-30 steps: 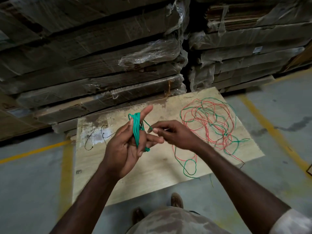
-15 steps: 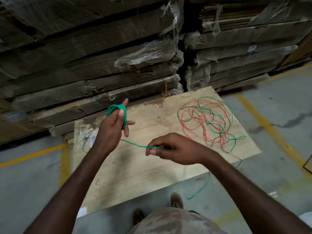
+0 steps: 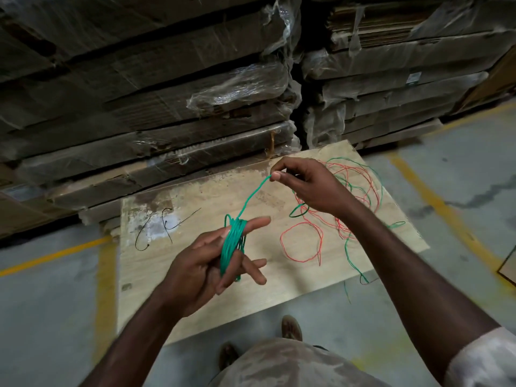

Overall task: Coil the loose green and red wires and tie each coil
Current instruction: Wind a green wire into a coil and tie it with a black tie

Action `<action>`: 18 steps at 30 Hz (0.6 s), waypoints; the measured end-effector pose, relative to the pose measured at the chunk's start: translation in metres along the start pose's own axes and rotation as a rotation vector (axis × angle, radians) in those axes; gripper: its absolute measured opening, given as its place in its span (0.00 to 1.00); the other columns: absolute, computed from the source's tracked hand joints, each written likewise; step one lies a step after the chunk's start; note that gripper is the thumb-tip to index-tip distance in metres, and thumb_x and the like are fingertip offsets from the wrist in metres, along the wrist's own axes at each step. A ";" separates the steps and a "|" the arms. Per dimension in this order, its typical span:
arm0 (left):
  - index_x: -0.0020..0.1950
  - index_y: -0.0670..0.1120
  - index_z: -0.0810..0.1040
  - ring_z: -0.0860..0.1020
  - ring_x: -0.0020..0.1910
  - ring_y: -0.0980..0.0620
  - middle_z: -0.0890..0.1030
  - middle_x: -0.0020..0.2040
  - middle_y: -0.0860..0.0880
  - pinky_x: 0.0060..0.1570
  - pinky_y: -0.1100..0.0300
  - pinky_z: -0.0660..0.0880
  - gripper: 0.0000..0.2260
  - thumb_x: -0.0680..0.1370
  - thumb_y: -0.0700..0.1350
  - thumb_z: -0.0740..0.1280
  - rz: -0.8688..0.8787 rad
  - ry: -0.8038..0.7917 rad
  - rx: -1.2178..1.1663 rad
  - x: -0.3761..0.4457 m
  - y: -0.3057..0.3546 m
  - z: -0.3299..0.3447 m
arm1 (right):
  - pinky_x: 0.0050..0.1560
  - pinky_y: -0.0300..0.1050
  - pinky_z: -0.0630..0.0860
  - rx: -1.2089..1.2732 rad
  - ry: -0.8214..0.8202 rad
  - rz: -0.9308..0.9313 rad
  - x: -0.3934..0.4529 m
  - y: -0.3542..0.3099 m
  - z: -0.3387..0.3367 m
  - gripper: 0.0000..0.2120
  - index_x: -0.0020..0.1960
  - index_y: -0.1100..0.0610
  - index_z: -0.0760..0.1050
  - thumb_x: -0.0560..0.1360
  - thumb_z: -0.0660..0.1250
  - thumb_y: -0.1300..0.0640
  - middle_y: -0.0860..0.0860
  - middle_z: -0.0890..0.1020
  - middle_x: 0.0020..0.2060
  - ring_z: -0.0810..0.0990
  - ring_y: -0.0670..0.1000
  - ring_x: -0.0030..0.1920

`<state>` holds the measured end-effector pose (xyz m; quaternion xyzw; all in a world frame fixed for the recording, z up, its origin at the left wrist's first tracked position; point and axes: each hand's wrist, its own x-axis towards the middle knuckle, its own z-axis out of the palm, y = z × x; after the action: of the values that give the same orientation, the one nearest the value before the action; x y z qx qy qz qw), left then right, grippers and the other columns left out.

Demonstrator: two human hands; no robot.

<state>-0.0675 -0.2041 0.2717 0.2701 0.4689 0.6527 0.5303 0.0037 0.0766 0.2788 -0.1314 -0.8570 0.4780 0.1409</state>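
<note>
Green wire (image 3: 234,244) is wound in a tight coil around the fingers of the left hand (image 3: 208,268), which is half closed on it, forefinger and lower fingers spread. One free strand (image 3: 252,195) rises from the coil to the right hand (image 3: 308,188), pinched there between thumb and forefinger. Both hands hang above a wooden board (image 3: 178,272) lying on the floor (image 3: 50,308). Loose red and green wires (image 3: 351,191) lie tangled near the board's far right corner, with a red loop (image 3: 301,243) closer to its middle.
</note>
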 end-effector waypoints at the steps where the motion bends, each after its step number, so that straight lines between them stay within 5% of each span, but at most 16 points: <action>1: 0.78 0.43 0.77 0.86 0.42 0.35 0.69 0.22 0.47 0.74 0.33 0.72 0.24 0.87 0.45 0.50 0.036 0.022 -0.031 0.000 0.001 0.003 | 0.34 0.33 0.66 -0.001 0.003 0.009 0.000 0.005 0.003 0.08 0.52 0.58 0.83 0.86 0.69 0.54 0.37 0.76 0.31 0.71 0.40 0.30; 7: 0.79 0.45 0.76 0.87 0.49 0.33 0.69 0.23 0.45 0.74 0.34 0.73 0.25 0.89 0.43 0.46 0.189 0.157 -0.103 0.003 0.019 0.013 | 0.34 0.33 0.67 0.035 -0.159 0.037 -0.017 0.029 0.037 0.08 0.53 0.55 0.82 0.87 0.66 0.54 0.42 0.73 0.32 0.69 0.40 0.30; 10: 0.80 0.47 0.75 0.87 0.57 0.35 0.69 0.23 0.45 0.73 0.37 0.76 0.25 0.90 0.48 0.46 0.244 0.248 -0.176 0.016 0.036 0.012 | 0.36 0.37 0.72 0.103 -0.327 0.061 -0.037 0.030 0.065 0.09 0.63 0.51 0.83 0.88 0.64 0.55 0.48 0.77 0.37 0.72 0.41 0.32; 13: 0.82 0.49 0.72 0.83 0.67 0.35 0.70 0.24 0.46 0.77 0.30 0.68 0.24 0.88 0.52 0.50 0.296 0.330 -0.147 0.035 0.050 0.002 | 0.41 0.40 0.76 0.131 -0.465 0.040 -0.055 0.021 0.085 0.20 0.77 0.43 0.74 0.89 0.61 0.58 0.48 0.80 0.40 0.76 0.48 0.37; 15: 0.84 0.49 0.69 0.81 0.71 0.36 0.72 0.26 0.47 0.78 0.30 0.64 0.24 0.90 0.52 0.48 0.352 0.367 -0.097 0.048 0.053 -0.004 | 0.47 0.44 0.79 0.125 -0.548 0.028 -0.065 0.011 0.095 0.26 0.82 0.45 0.68 0.88 0.59 0.64 0.49 0.81 0.43 0.78 0.56 0.41; 18: 0.78 0.51 0.74 0.82 0.69 0.39 0.79 0.30 0.45 0.76 0.38 0.69 0.21 0.91 0.52 0.48 0.441 0.449 0.051 0.062 0.053 -0.006 | 0.49 0.49 0.81 0.229 -0.637 0.074 -0.074 -0.005 0.100 0.27 0.81 0.54 0.67 0.86 0.56 0.71 0.53 0.81 0.46 0.77 0.54 0.43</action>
<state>-0.1140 -0.1474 0.3080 0.2278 0.5205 0.7833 0.2522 0.0354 -0.0306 0.2245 0.0103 -0.7933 0.5930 -0.1374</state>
